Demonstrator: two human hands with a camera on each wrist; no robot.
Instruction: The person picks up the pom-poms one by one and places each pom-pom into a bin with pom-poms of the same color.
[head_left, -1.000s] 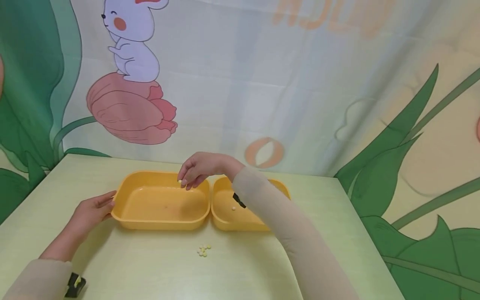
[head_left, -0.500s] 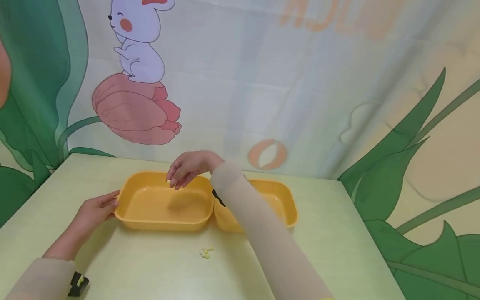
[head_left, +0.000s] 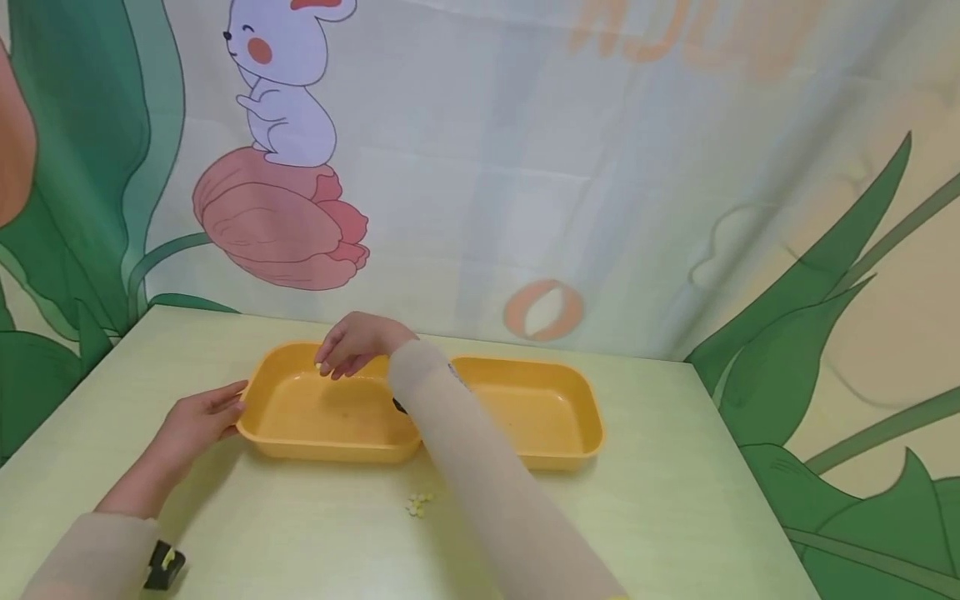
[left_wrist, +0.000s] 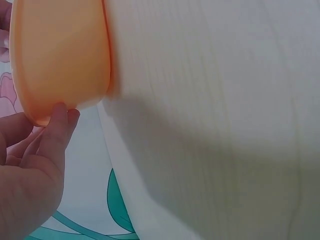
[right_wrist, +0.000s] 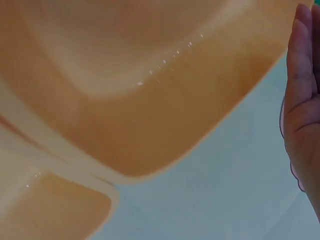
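My left hand [head_left: 197, 421] holds the left end of the left yellow tray [head_left: 330, 454]. In the left wrist view, its thumb and fingers [left_wrist: 56, 125] pinch the tray's rim [left_wrist: 65, 55]. Over the back of the same tray, my right hand [head_left: 358, 340] pinches a small pale yellow tablet-like piece [head_left: 318, 367] between thumb and fingertips. The right wrist view shows only part of that hand [right_wrist: 303, 107], and the piece is out of sight there. Several similar small pieces [head_left: 418, 504] lie in a loose cluster on the table in front of the trays.
A second yellow tray [head_left: 562, 461] stands against the right end of the first. My right sleeve [head_left: 465, 450] crosses it and hides its left part. Behind the light table [head_left: 675, 500] hangs a printed curtain [head_left: 450, 167] with a rabbit and flowers.
My right hand has moved left along the back of the left tray, still pinching the small piece. The left hand stays on the tray's end. The view has shifted slightly.
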